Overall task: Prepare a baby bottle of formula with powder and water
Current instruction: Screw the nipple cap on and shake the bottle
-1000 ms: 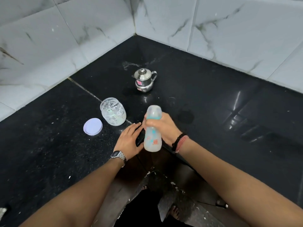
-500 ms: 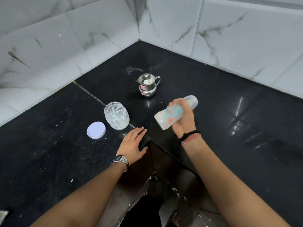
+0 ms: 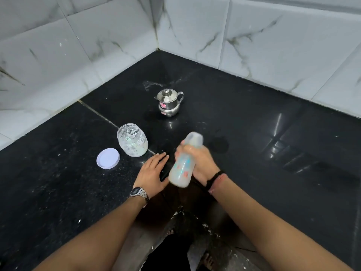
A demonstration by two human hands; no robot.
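My right hand (image 3: 203, 163) grips a capped baby bottle (image 3: 183, 165) with cloudy white liquid and coloured prints. The bottle is off the counter, slightly tilted and motion-blurred. My left hand (image 3: 152, 173) lies flat on the black counter (image 3: 58, 192) just left of the bottle, fingers apart, partly covering a dark flat object. An open clear jar (image 3: 132, 140) with white powder and a scoop inside stands to the left, its white lid (image 3: 108, 158) lying beside it. A small lidded steel pot (image 3: 169, 102) stands farther back.
White marble-look tiled walls (image 3: 254, 42) meet in a corner behind the counter. The counter's front edge forms an inner corner near my body, with the floor and bare feet (image 3: 207, 261) below. Powder specks dot the left side of the counter.
The bottle swung from upright to tilted far right, and now back near upright in front of me. My left hand stayed flat on the counter.
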